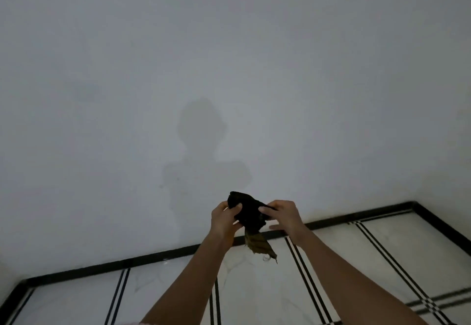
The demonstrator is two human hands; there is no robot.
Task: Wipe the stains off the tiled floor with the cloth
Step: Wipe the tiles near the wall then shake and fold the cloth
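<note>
A dark, bunched cloth [248,212] with an olive-brown frayed end hanging down is held in the air in front of the wall. My left hand [224,219] grips its left side and my right hand [283,216] grips its right side, both arms stretched forward. Below lies the white marble-look tiled floor [356,253] with thin black inlay lines. No stain is plain to see on the tiles from here.
A plain grey-white wall [229,70] fills most of the view, with my shadow on it. A black skirting strip [153,259] runs along the wall's foot and turns at a corner on the right [415,203].
</note>
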